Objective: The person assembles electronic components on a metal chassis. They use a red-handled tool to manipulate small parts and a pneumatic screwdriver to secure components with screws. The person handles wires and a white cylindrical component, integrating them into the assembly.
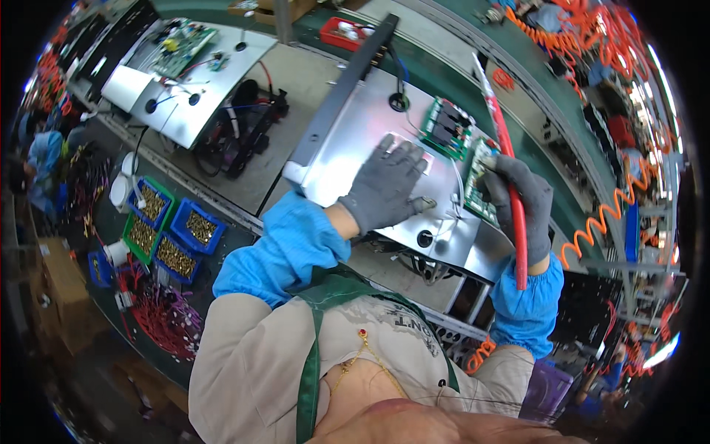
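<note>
My left hand [388,185], in a grey glove, lies palm down on a shiny metal panel [344,137] with its fingers spread. My right hand [529,203], also gloved, is closed around a long red stick-like tool [504,137] with a pale tapered tip pointing up and away; its exact kind is unclear. A green circuit board with dark blocks [447,127] sits on the panel, right of my left hand. Beside it a second green board [479,181] is partly covered by my right hand. A dark bar [336,107] runs along the panel's left edge.
At the far left stands another metal panel [214,96] with a circuit board on it. Blue bins [176,259] of small brass-coloured parts sit at the left, near bundled red wires [159,322]. A red tray [342,33] is at the back. Orange coiled hoses [603,226] hang at right.
</note>
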A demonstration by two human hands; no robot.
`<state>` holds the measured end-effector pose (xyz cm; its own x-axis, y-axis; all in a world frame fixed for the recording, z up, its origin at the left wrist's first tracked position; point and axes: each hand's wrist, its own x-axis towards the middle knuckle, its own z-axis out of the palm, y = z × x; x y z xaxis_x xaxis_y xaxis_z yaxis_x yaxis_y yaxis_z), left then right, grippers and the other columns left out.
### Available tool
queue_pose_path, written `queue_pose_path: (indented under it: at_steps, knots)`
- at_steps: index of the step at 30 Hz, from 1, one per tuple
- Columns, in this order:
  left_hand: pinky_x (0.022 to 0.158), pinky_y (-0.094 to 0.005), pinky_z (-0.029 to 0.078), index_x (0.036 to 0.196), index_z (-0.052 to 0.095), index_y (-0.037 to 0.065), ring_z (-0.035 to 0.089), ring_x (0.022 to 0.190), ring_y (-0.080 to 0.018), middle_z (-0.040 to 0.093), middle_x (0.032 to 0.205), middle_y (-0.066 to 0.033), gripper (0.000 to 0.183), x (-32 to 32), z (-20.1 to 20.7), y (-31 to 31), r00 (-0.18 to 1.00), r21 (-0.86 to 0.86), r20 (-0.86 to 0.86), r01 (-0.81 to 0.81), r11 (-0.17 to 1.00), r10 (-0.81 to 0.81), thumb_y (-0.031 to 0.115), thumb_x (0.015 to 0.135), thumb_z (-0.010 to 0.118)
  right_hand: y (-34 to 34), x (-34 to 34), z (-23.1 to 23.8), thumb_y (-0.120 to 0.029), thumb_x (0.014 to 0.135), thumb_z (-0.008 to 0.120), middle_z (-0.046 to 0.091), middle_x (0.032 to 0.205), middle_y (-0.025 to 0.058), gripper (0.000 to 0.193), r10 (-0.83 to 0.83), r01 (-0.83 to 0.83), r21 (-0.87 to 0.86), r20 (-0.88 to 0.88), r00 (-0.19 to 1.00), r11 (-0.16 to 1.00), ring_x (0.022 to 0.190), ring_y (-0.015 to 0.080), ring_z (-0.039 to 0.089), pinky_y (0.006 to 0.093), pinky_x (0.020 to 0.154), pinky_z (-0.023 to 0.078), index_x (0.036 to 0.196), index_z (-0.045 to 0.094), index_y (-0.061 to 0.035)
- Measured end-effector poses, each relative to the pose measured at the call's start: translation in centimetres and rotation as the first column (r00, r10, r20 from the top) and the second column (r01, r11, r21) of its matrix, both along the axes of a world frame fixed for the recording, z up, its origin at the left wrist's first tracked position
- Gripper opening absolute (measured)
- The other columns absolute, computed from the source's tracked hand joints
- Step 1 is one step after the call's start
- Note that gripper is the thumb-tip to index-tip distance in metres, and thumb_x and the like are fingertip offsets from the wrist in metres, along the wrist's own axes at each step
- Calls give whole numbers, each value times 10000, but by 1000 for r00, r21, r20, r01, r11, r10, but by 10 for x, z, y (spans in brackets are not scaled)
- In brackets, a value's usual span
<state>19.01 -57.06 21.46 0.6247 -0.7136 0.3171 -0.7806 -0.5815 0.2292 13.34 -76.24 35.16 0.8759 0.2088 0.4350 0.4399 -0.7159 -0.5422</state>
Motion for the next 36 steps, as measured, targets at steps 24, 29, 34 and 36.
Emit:
queue_pose_path:
  at_steps: [24,29,34,36]
  knots:
    - [700,-385,494,953,630,53,623,780,-313,629,846,-155,221,-158,-122,397,323,-362,-692,-929,77,646,245,879,552,325,90,64,-364,887,570,637,884,201,413,793,-784,-118,114,599,609,636,222,627,316,555,505,1046,594,17]
    - [719,-375,495,1010,633,48,635,792,-296,643,862,-172,272,-165,-148,424,246,-308,-807,-951,-27,537,278,905,533,466,79,1,-87,746,693,615,829,129,327,892,-962,-101,-360,274,254,674,299,619,359,576,490,1063,614,-82]
    - [740,-365,492,1013,637,66,627,793,-280,633,858,-143,242,-154,-149,437,256,-264,-845,-963,50,469,264,888,577,556,77,-40,-33,767,669,603,783,134,315,968,-988,16,-204,145,151,648,264,606,319,579,483,1077,612,-42]
    - [749,-366,491,1007,636,61,623,806,-280,630,878,-140,235,-144,-154,448,322,-322,-823,-943,84,468,255,893,567,599,79,-53,-64,785,668,615,837,146,305,978,-975,122,-114,173,187,695,283,621,322,615,492,1085,614,-56]
